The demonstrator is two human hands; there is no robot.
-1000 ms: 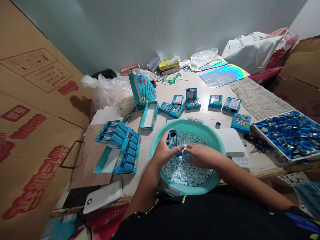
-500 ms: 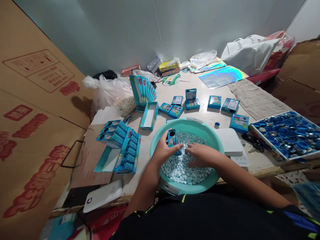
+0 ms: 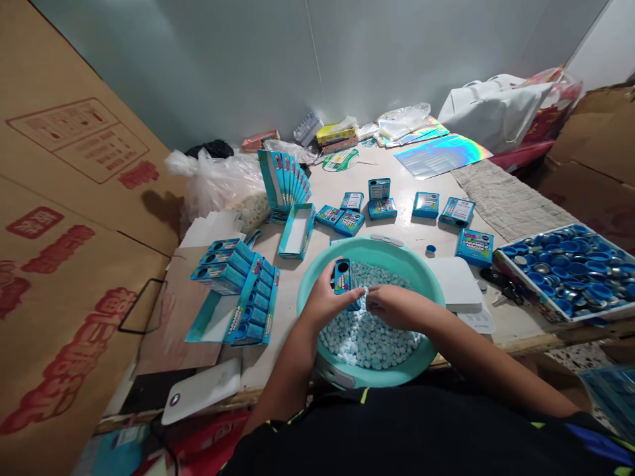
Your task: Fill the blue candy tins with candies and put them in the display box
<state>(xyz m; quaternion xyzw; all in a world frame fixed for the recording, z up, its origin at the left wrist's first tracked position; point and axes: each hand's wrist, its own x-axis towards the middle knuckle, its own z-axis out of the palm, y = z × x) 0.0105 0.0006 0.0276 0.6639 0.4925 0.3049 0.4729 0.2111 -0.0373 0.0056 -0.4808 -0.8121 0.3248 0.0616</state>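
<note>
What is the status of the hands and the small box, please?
Left hand holding small blue box over basin. Right hand at the white candies. Nothing visible between hands.

The single head view looks forward and down, fairly close, over a round turquoise plastic basin [image 3: 431, 284] toward a smooth grey wall [image 3: 238, 73].

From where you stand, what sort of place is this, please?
Probably a small packing workshop. On the table are a turquoise basin of small pale pieces, a display carton partly filled with blue boxes, and a shallow box heaped with blue-rimmed lids.
</note>
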